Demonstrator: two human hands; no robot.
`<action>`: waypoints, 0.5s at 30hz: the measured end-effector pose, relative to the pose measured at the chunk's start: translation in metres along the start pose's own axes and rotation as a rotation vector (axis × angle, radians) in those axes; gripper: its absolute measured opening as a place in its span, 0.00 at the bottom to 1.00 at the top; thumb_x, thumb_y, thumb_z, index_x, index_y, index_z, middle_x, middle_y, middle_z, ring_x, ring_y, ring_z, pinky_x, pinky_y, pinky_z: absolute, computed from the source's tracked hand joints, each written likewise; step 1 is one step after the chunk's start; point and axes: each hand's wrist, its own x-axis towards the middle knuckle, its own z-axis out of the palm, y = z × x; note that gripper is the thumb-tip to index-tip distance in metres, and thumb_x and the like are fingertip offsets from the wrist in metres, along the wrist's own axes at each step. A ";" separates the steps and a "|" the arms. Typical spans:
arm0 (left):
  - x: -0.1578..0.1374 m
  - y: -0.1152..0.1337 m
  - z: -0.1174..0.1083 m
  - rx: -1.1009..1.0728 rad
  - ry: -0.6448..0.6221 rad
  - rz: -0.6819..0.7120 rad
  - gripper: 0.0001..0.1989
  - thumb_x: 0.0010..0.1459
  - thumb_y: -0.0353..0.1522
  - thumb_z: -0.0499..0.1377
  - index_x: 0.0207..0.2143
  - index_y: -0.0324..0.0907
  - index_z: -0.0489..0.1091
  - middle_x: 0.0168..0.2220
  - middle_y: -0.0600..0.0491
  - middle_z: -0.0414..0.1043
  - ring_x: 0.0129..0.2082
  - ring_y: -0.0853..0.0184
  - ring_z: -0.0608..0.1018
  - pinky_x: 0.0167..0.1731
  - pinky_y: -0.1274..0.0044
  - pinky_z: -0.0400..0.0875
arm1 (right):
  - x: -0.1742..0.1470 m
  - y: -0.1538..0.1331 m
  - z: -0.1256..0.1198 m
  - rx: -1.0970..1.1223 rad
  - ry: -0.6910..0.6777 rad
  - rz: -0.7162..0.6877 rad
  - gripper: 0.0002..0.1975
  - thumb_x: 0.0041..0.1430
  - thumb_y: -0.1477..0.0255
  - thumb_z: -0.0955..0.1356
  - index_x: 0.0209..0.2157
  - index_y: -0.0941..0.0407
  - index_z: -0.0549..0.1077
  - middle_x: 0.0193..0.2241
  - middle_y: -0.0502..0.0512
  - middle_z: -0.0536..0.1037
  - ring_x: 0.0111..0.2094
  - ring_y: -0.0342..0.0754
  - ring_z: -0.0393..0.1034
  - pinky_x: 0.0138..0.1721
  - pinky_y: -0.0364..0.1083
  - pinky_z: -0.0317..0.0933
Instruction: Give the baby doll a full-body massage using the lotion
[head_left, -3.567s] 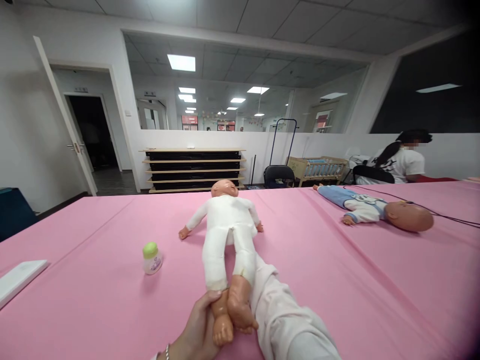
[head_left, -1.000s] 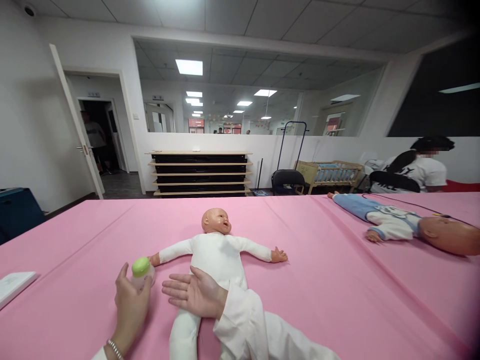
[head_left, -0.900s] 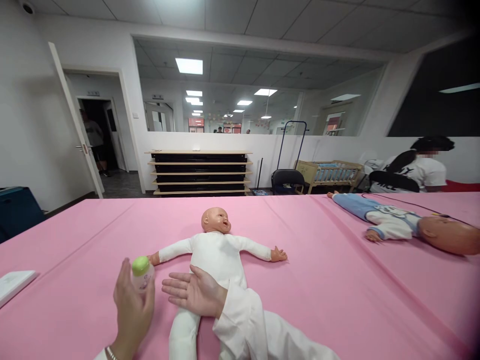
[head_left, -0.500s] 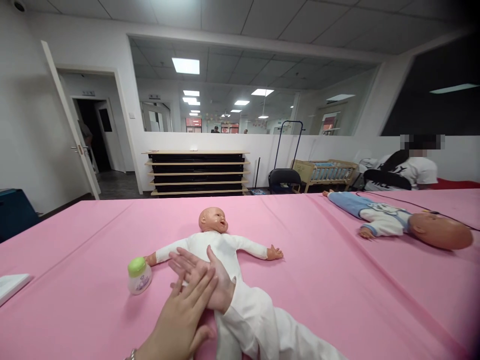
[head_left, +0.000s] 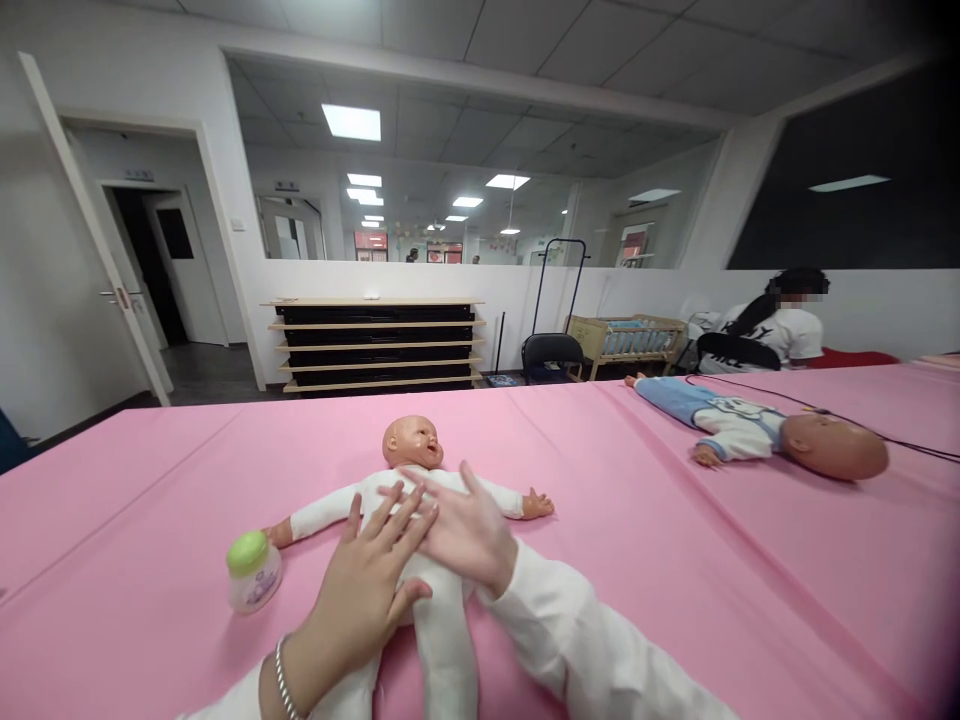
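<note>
A baby doll (head_left: 450,625) in white clothing lies on its back on the pink tabletop (head_left: 645,560), arms spread out. Over its chest, my left hand (head_left: 371,570) is open, palm down, its fingers overlapping those of the other hand; a silver bracelet circles the wrist. My right hand (head_left: 472,525), slightly blurred, is open with the palm turned up and the thumb raised. Neither hand grips anything. Whether either one touches the doll's chest, I cannot tell. Beside the doll's hand at left stands a small jar (head_left: 255,575) with a green lid.
A second doll (head_left: 750,420) in blue and white lies at the right, a black cable (head_left: 847,418) running past it. Beyond the table are a black chair (head_left: 553,352), a wooden crib (head_left: 626,340), stacked shelving (head_left: 379,345) and a seated person (head_left: 784,325).
Both hands have moved up the doll's body to its chest, and the right has shifted rightward, sliding along the left. The view has turned a little to the right.
</note>
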 end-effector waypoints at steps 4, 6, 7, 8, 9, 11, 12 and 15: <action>0.022 -0.002 0.021 -0.288 -0.097 -0.005 0.22 0.61 0.39 0.44 0.58 0.51 0.51 0.61 0.54 0.48 0.61 0.60 0.49 0.57 0.57 0.45 | 0.039 -0.041 -0.068 0.005 0.211 -0.283 0.21 0.55 0.59 0.59 0.44 0.58 0.67 0.51 0.60 0.65 0.51 0.49 0.61 0.51 0.49 0.52; 0.058 -0.008 0.037 -0.437 0.022 -0.163 0.20 0.61 0.38 0.45 0.55 0.46 0.57 0.60 0.51 0.51 0.61 0.61 0.50 0.57 0.61 0.47 | 0.073 -0.044 -0.101 -0.183 0.584 -0.353 0.12 0.52 0.70 0.63 0.39 0.55 0.68 0.49 0.53 0.67 0.49 0.43 0.63 0.50 0.43 0.52; 0.080 -0.014 0.045 -0.488 0.095 -0.259 0.21 0.61 0.36 0.46 0.55 0.42 0.58 0.60 0.49 0.51 0.61 0.62 0.50 0.58 0.64 0.48 | 0.090 -0.040 -0.114 -0.188 0.671 -0.336 0.11 0.52 0.72 0.62 0.39 0.55 0.67 0.49 0.52 0.66 0.48 0.42 0.63 0.50 0.42 0.51; 0.102 -0.023 0.054 -0.515 0.160 -0.365 0.21 0.60 0.34 0.47 0.55 0.40 0.58 0.60 0.47 0.51 0.61 0.62 0.49 0.58 0.66 0.47 | 0.106 -0.033 -0.125 -0.191 0.726 -0.309 0.10 0.53 0.72 0.61 0.38 0.55 0.66 0.48 0.52 0.66 0.46 0.41 0.63 0.49 0.43 0.52; 0.122 -0.033 0.063 -0.523 0.186 -0.480 0.21 0.59 0.33 0.48 0.54 0.38 0.58 0.60 0.46 0.50 0.62 0.61 0.48 0.58 0.66 0.45 | 0.120 -0.025 -0.133 -0.189 0.766 -0.276 0.09 0.53 0.72 0.60 0.38 0.55 0.65 0.45 0.52 0.67 0.44 0.41 0.64 0.47 0.43 0.54; 0.151 -0.054 0.079 -0.539 0.164 -0.698 0.23 0.57 0.34 0.49 0.55 0.37 0.57 0.61 0.43 0.47 0.62 0.57 0.45 0.58 0.63 0.42 | 0.142 -0.006 -0.142 -0.182 0.772 -0.218 0.08 0.54 0.71 0.58 0.35 0.57 0.64 0.37 0.52 0.70 0.40 0.41 0.65 0.43 0.43 0.57; 0.160 -0.065 0.087 -0.544 0.149 -0.772 0.23 0.57 0.35 0.50 0.55 0.36 0.57 0.60 0.40 0.46 0.61 0.53 0.45 0.57 0.59 0.40 | 0.151 0.002 -0.143 -0.186 0.750 -0.199 0.07 0.54 0.71 0.58 0.33 0.57 0.64 0.33 0.51 0.70 0.37 0.42 0.65 0.41 0.42 0.58; 0.163 -0.092 0.104 -0.575 0.125 -0.886 0.25 0.57 0.41 0.48 0.53 0.36 0.59 0.57 0.34 0.52 0.59 0.45 0.50 0.53 0.51 0.40 | 0.169 0.015 -0.141 -0.209 0.599 -0.171 0.09 0.53 0.68 0.59 0.27 0.59 0.65 0.23 0.50 0.69 0.33 0.44 0.66 0.37 0.42 0.60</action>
